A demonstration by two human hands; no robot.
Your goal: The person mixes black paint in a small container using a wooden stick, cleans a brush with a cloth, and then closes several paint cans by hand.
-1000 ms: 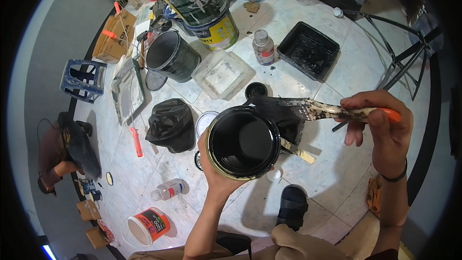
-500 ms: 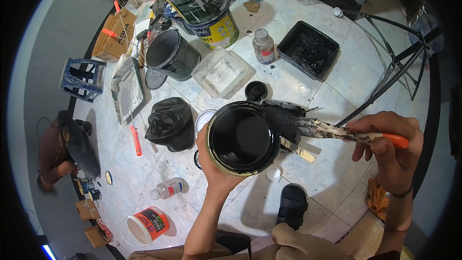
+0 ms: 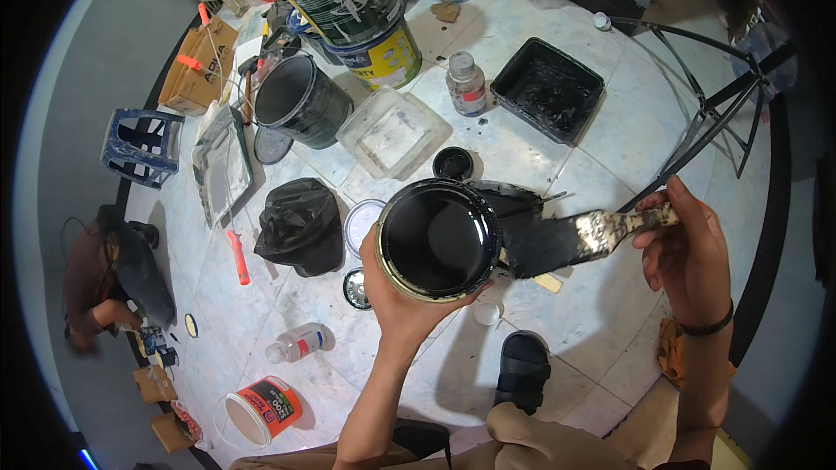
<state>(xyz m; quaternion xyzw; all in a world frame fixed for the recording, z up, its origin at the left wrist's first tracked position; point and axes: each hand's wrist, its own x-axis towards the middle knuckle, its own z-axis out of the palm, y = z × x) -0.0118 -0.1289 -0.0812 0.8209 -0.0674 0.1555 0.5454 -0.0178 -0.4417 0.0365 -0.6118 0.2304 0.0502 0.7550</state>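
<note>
My left hand (image 3: 402,309) is wrapped round an open paint can (image 3: 403,283) from below and the left. Glossy black paint (image 3: 435,239) lies inside, and dark smears coat the rim. In my right hand (image 3: 692,252), the fingers hold the handle of a wide paintbrush (image 3: 601,231). Its bristles are loaded with black and sit at the can's right edge; I cannot tell whether they touch it. Dried paint mottles the brush's handle. Behind the can, a small black cup (image 3: 454,163) and a paint-blackened object (image 3: 505,198) rest on the floor.
Beyond the can are a black tray (image 3: 522,70), a clear bottle (image 3: 466,87), a translucent tub (image 3: 357,141) and a dark bucket (image 3: 326,113). Black metal legs (image 3: 697,135) stand at right. A black bag (image 3: 300,226) lies left. Another person (image 3: 109,283) crouches far left.
The brush has turned, showing its broad side, and its bristles have dropped nearer the can's right side. My right hand has shifted left, and the handle's orange end no longer shows.
</note>
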